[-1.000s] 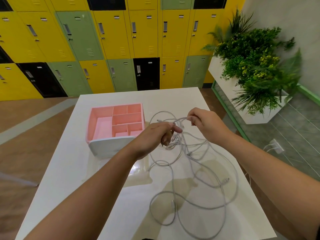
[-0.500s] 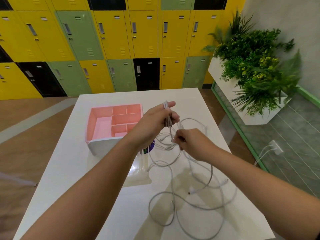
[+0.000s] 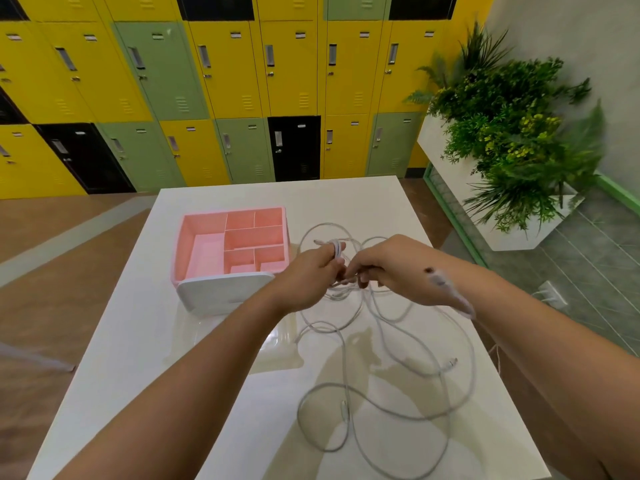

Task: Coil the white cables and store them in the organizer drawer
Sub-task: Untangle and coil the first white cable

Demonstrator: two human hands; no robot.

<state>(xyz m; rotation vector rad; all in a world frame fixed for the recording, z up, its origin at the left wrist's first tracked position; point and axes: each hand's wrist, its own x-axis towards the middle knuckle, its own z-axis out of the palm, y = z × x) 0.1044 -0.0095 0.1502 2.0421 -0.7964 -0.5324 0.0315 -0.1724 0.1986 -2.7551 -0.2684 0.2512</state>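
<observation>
Winds thin white cable [image 3: 336,250] round curled fingers of left hand [image 3: 306,276] as a spool; pinches the feeding strand in right hand [image 3: 394,270] for tension. Lets slack sprawl over glossy white table [image 3: 138,341], beside pink compartmented plastic organizer drawer [image 3: 202,221], handy for stowing

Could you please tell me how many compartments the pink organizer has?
6 in the pink organizer: one tall on the left, two small at the back, one wide in the middle, two small at the front. None looks hidden.
</observation>
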